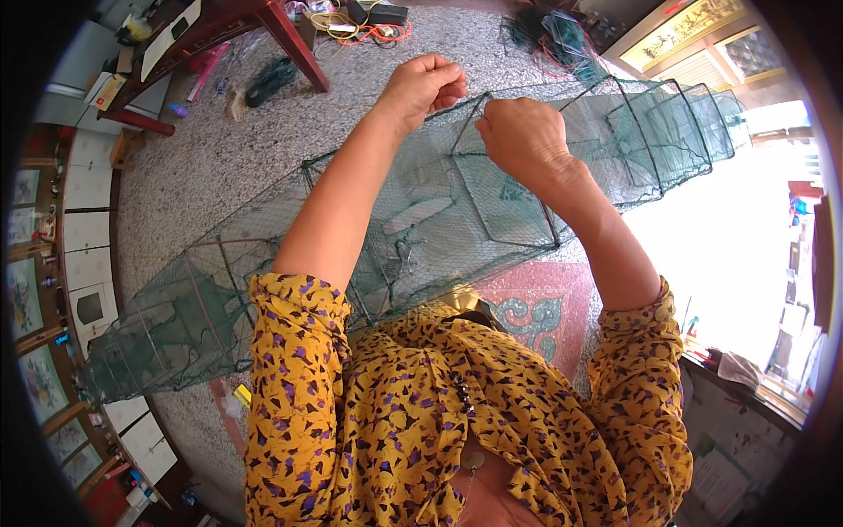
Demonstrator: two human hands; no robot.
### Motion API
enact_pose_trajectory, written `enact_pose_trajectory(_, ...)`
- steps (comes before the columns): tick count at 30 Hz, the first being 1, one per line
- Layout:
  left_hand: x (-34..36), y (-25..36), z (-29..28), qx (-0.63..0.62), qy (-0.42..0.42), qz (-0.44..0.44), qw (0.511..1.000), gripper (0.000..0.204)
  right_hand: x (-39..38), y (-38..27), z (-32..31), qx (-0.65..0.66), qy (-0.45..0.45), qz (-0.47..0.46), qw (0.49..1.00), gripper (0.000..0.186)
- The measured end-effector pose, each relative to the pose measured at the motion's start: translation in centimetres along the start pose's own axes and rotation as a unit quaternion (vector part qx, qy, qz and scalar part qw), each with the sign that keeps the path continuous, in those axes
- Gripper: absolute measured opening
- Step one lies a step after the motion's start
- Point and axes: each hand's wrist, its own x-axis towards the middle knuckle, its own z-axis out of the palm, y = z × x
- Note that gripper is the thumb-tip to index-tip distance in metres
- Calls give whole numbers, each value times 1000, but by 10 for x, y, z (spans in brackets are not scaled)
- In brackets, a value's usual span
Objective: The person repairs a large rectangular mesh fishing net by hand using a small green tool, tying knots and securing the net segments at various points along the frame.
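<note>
Up top, centre of view: both your hands are on the same stretch of the green mesh trap [457, 202], at its upper edge where a dark wire frame [505, 189] forms a rectangle.

Left hand [423, 85]: fingers curled in, tips pinched together on the netting at the frame's top corner. Grip is closed on the mesh; whether a cord or needle is also in it, can't tell.

Right hand [524, 136]: fisted, knuckles toward the camera, clamped on the mesh just beside the left hand. The two are near each other but not touching, with a short bit of the frame edge between them.

Trap relative to grip: the held section is the raised part. From there the net runs both ways as one long collapsible tunnel of square frames, down-left across the speckled floor [219, 149] toward the cabinets [83, 237], and up-right toward the bright doorway [738, 220]. The middle section hangs below your forearms, over your lap.

Containers: the trap compartments look empty apart from inner netting funnels; a pale slipper [417, 214] shows through the mesh, seemingly on the floor beneath.

Around it: red wooden worktop leg [294, 39] upper left, tangle of cables [369, 22] beside it, patterned red mat [536, 307] under the net near your knees.
</note>
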Motion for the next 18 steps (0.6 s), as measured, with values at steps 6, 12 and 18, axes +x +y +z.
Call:
enact_pose_trajectory(6,4,-9,3,4,11,-79,997,12,4,-14,1,15,16,70,997,14)
enact_pose_trajectory(12,3,-10,6,45,-5,-71,996,13,2,-18,-6,35,36,40,998,14)
enact_pose_trajectory(18,-6,-9,16,-18,41,113,993,18,14,-27,2,66,160,71,982,11)
